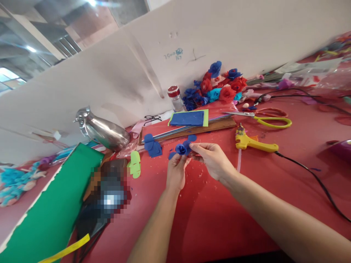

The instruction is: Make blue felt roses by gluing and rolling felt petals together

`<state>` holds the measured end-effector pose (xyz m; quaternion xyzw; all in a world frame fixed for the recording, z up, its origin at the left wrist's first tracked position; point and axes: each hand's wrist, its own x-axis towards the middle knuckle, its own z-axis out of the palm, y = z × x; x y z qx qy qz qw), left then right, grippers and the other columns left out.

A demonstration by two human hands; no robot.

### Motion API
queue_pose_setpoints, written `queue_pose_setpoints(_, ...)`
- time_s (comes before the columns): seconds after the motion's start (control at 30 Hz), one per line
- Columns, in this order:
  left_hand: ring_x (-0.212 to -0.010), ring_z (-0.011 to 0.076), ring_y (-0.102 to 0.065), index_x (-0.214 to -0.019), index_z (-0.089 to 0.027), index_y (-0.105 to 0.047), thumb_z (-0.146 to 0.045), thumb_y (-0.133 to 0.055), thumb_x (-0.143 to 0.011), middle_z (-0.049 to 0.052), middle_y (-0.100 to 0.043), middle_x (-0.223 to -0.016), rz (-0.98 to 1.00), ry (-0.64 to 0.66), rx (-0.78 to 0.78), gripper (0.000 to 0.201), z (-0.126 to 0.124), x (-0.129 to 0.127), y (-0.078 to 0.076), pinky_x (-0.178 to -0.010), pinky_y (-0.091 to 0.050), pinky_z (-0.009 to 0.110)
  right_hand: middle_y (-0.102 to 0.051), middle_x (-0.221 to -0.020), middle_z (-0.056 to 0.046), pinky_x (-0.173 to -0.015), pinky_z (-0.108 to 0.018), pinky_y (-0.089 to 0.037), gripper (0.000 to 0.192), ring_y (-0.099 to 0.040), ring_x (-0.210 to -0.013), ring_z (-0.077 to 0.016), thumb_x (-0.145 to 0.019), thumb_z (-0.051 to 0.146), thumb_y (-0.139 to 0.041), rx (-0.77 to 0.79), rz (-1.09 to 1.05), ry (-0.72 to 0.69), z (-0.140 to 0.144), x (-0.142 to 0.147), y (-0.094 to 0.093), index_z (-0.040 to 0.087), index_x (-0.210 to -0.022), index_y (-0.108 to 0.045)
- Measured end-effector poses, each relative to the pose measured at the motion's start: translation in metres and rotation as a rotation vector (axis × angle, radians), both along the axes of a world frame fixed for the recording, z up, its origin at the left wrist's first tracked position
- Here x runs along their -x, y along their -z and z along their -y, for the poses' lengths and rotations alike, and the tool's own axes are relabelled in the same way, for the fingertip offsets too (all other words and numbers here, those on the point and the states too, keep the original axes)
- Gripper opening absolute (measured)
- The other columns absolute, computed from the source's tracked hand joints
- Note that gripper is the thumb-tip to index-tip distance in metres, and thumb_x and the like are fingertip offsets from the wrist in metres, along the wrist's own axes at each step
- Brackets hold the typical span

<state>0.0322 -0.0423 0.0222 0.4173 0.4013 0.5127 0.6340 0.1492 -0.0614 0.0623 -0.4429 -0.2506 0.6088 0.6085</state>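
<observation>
Petals of blue foam are being built up into a small blue flower (pixel 181 148), which sits over the red table (pixel 219 219) between the person's two hands. The left hand (pixel 175 172) is closed around the flower's base from below, pinching it upright, while the right hand (pixel 212 159) grips a loose blue petal (pixel 189 143) at the flower's side between thumb and fingertips, pressed against the rolled centre. Judging by the bud's size, only the tight core and perhaps one or two petals are on; it looks much slimmer than the finished blue and red flowers (pixel 219 86) piled against the wall, so several petals seem left to add. More cut blue petals (pixel 152 146) lie just left of the hands on the table, unused. The yellow glue gun (pixel 253 143) rests near the right hand with its cord trailing off, and the scissors (pixel 263 117) lie beyond it. Whether glue is already on the held petal is too small to tell. A stack of foam sheets (pixel 189 118) lies behind the hands.
</observation>
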Motion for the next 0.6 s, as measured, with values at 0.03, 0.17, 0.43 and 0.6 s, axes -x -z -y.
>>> queue_pose_setpoints(0.03,-0.079,0.0167,-0.063,-0.069,-0.019,-0.070,-0.049,-0.080,-0.058,0.000,-0.070,-0.072,-0.003,-0.004,0.001,0.033,-0.0002,0.0002,0.0002,-0.097,-0.043,0.045,-0.063,-0.057,-0.001,-0.064,-0.028,-0.044,0.025,-0.051,-0.056,-0.0096,-0.057,0.040,-0.076,0.000,-0.004,0.001,0.0001,0.0000,0.0006,0.016,-0.059,-0.071)
queue_pose_setpoints(0.17,-0.086,0.0190,-0.063,-0.076,-0.020,-0.073,-0.049,-0.078,-0.061,0.002,-0.072,-0.078,-0.031,-0.005,-0.017,0.033,0.0001,0.0004,0.0002,-0.098,-0.041,0.045,-0.062,-0.057,-0.001,-0.066,-0.029,-0.045,0.027,-0.051,-0.056,-0.0101,-0.057,0.042,-0.076,-0.015,0.006,-0.006,0.0004,0.0001,0.0019,0.016,-0.061,-0.072)
queue_pose_setpoints(0.43,-0.090,0.0181,-0.061,-0.077,-0.021,-0.073,-0.043,-0.077,-0.065,0.001,-0.072,-0.082,-0.033,-0.009,-0.035,0.026,-0.0004,0.0019,0.0040,-0.100,-0.039,0.043,-0.063,-0.056,-0.002,-0.066,-0.029,-0.045,0.027,-0.051,-0.057,-0.0106,-0.052,0.042,-0.077,-0.005,0.011,0.006,0.0016,0.0028,-0.0027,0.016,-0.058,-0.071)
queue_pose_setpoints(0.6,-0.086,0.0170,-0.060,-0.074,-0.020,-0.073,-0.042,-0.077,-0.065,0.001,-0.071,-0.078,-0.026,-0.005,-0.058,0.024,-0.0014,0.0016,0.0042,-0.099,-0.039,0.041,-0.066,-0.058,-0.002,-0.073,-0.031,-0.046,0.018,-0.058,-0.064,-0.0146,-0.055,0.034,-0.069,-0.051,0.071,0.044,0.0045,0.0030,-0.0033,0.017,-0.063,-0.072)
